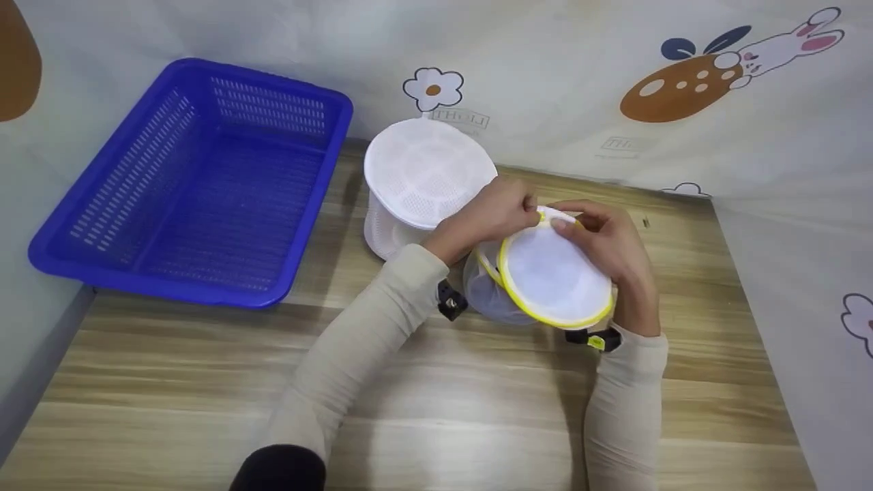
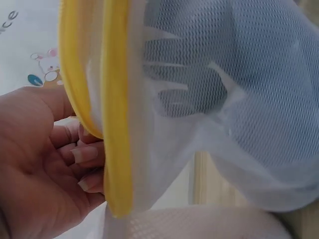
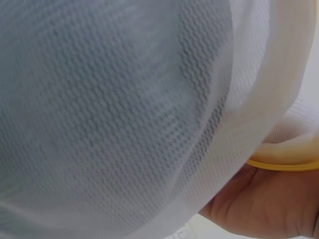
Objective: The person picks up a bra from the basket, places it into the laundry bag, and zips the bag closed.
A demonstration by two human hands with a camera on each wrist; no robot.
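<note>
My head camera looked down across the wooden table (image 1: 204, 382); both wrist cameras (pressed close) shared the yellow-rimmed mesh bag (image 1: 552, 276).

Yellow-rimmed mesh bag (image 1: 554, 276): fine white honeycomb mesh cloth, matt, smooth yellow trim. White mesh bag (image 1: 424, 174) at 11 o'clock: same matt netting. Blue basket (image 1: 204, 184): glossy perforated plastic. Table (image 1: 477, 416): smooth wood-grain surface.
</note>
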